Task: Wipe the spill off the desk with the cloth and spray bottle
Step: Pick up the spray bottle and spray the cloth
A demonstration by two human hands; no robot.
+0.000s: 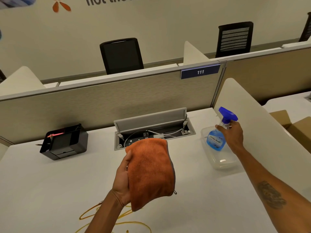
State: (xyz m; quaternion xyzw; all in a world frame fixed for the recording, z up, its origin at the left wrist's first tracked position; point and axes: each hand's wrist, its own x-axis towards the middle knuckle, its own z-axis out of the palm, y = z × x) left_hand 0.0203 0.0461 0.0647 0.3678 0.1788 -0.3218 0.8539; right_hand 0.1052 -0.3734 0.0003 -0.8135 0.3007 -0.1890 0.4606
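My left hand (121, 179) holds a folded orange cloth (150, 172) above the middle of the white desk (42, 190). A yellow-brown squiggle of spill (121, 223) lies on the desk near the front edge, partly hidden by my left forearm and the cloth. My right hand (233, 137) grips the neck of a clear spray bottle (217, 138) with blue liquid and a blue trigger head. The bottle stands in a clear plastic tray (218, 160) at the right of the desk.
A black desk organiser (64, 142) sits at the back left. An open cable box (151, 130) with sockets and white cables is set into the desk at the back centre. Beige partitions (101, 101) close off the back and right. Cardboard boxes (296, 128) lie beyond the right divider.
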